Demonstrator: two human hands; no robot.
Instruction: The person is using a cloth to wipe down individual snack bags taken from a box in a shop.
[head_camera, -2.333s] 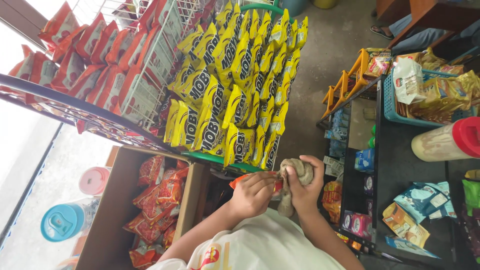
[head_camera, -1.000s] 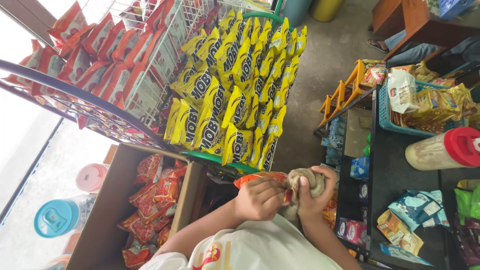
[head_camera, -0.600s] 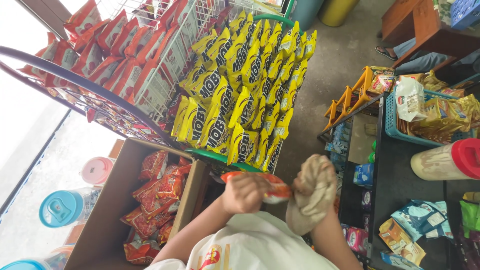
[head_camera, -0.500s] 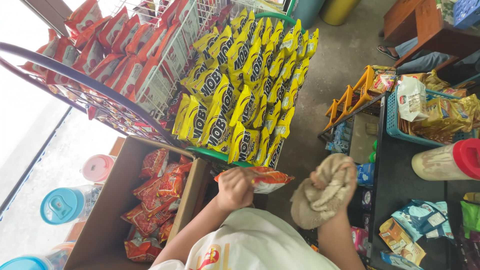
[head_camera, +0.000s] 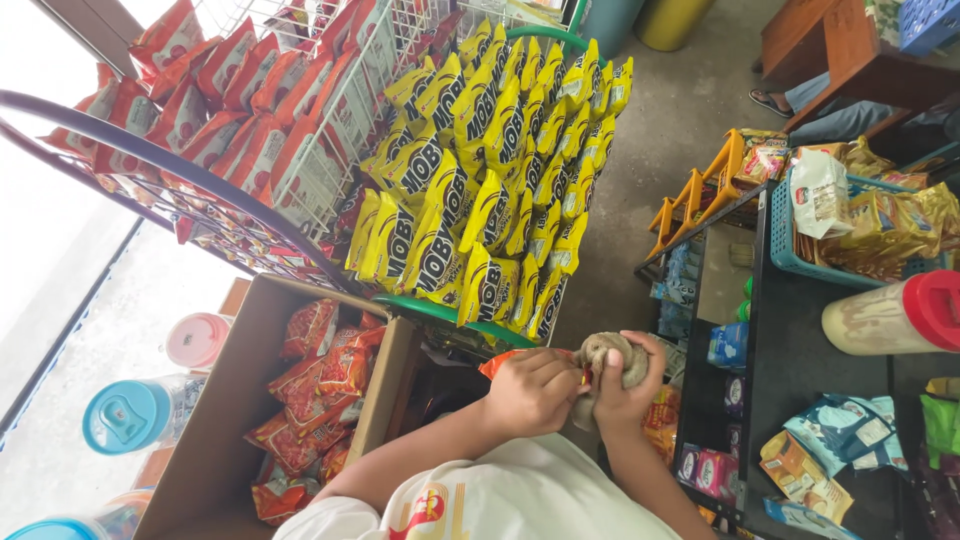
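Orange snack pkt sits in the left hand, fingers curled shut around it; most of the pkt is hidden, only an orange corner shows past the knuckles. Right hand is closed on a balled grey-brown cloth, pressed against the pkt, both hands touching, just below the rack of yellow pkts and beside the cardboard box of orange pkts.

Step in hand, by the look: wiping the pkt w/ the cloth. Next move likely needs a firm left grip while the cloth passes over it.

Pkt's long axis appears to run roughly left-right in frame, visible end pointing toward the box; can't tell more.
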